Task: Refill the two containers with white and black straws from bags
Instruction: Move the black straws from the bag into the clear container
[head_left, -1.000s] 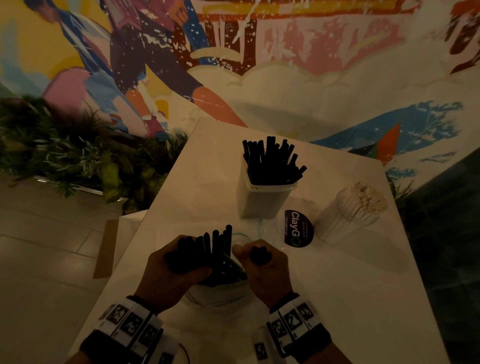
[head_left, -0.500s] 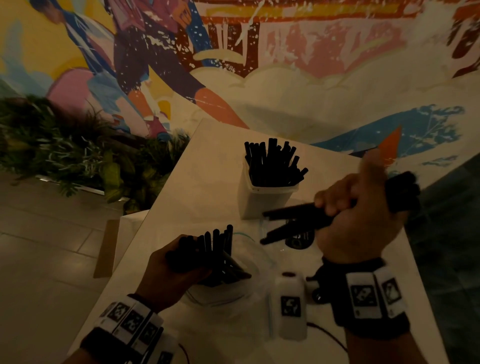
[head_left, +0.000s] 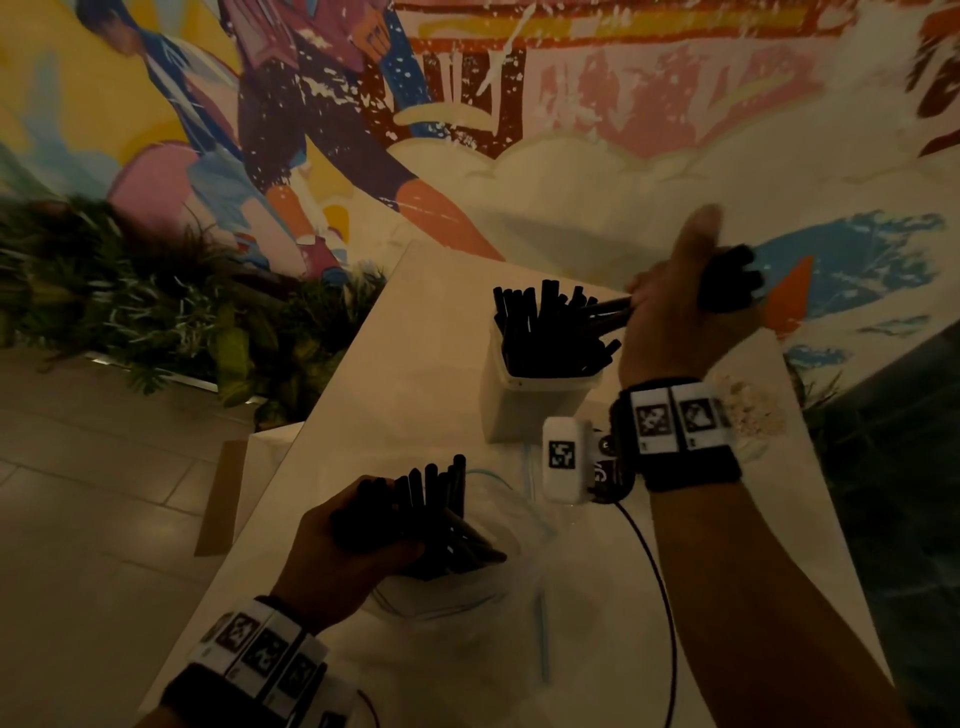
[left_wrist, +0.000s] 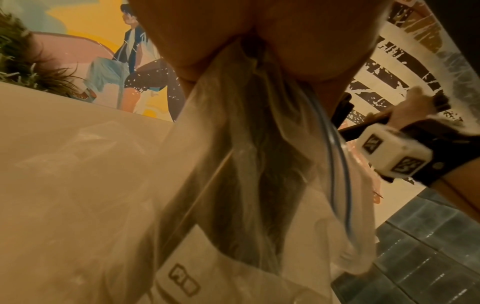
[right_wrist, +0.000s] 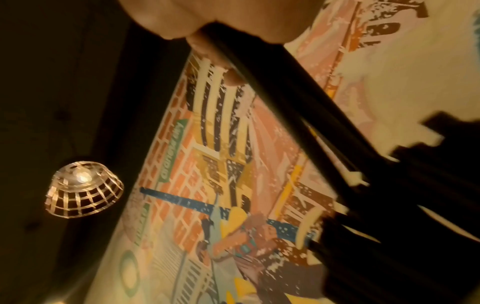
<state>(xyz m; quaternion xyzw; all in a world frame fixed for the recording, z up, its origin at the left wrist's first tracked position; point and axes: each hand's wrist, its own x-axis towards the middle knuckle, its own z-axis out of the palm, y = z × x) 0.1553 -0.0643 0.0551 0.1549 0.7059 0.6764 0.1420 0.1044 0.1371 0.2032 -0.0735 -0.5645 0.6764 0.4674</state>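
While the left hand (head_left: 358, 540) grips bagged black straws (head_left: 436, 499), the raised right hand (head_left: 675, 317) clutches a bunch (head_left: 727, 280) over the container (head_left: 535, 405).

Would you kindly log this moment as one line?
right hand: grips black straws at container | left hand: holds bag of straws | white straws: untouched

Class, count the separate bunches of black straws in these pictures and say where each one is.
3: one standing in the container, one gripped by the right hand above it, one held with the bag by the left hand.
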